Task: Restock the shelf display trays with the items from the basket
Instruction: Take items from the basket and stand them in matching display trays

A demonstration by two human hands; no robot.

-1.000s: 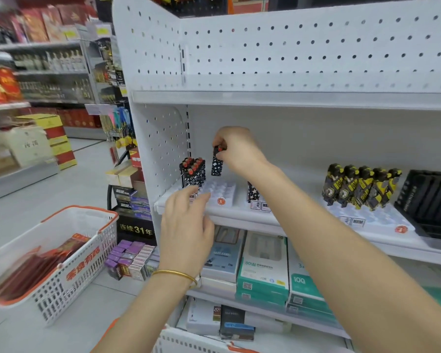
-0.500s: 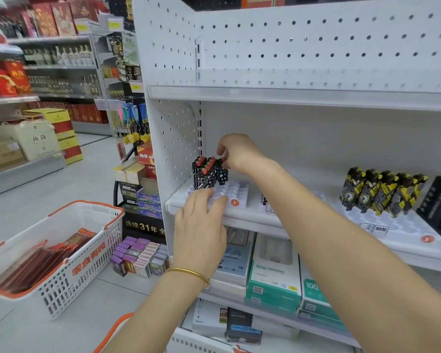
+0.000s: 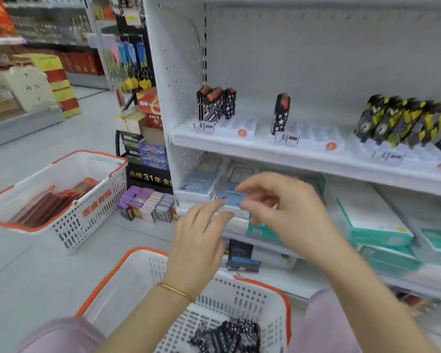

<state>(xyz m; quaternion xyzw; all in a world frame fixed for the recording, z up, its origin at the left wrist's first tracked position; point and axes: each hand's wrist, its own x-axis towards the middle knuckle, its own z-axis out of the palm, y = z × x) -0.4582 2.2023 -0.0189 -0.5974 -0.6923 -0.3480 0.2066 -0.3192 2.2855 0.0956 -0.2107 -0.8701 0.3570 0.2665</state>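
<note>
In near basket: patterned lighters; in far basket: red packets.

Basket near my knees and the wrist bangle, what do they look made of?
Basket: seemingly moulded plastic, matte white with an orange rim, judging by its slotted walls. Bangle: likely metal, shiny and gold-coloured; a thin band that glints.

Two bare forearms, left hand slim-fingered, right hand blurred at the fingertips, thin plain gold bangle round the left wrist, pale lilac-pink clothing over both knees at the lower left and lower right, soft plain fabric of one colour
</note>
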